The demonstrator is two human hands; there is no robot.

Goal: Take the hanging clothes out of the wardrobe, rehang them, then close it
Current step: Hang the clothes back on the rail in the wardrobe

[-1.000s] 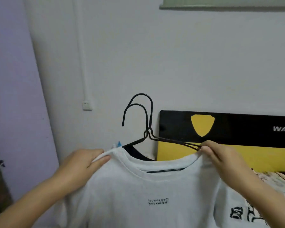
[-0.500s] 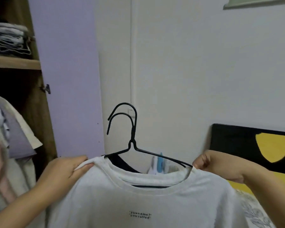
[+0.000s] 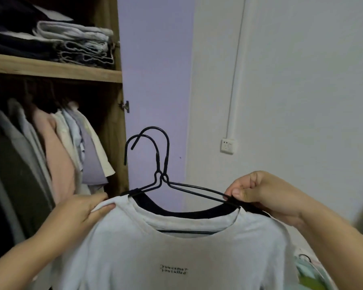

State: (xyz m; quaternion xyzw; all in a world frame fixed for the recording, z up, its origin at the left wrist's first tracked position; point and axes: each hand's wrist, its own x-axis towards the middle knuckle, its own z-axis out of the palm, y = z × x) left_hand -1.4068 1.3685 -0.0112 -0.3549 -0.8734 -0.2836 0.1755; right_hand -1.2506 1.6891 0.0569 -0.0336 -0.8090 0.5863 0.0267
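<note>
1. Holding things mid-rehang: left hand (image 3: pixel 80 214) pinched the shoulder of the white cotton T-shirt with small black chest print (image 3: pixel 176 248), and right hand (image 3: pixel 264 195) clenched around the two black wire hangers (image 3: pixel 161 176).
2. Probably left: hooking them up, then shutting the lilac wardrobe door (image 3: pixel 153 80), open beyond the fingertips.
3. Count: two hangers, one white tee, one black garment (image 3: pixel 189 212) behind it.

Dim, soft light; blurred edges
</note>
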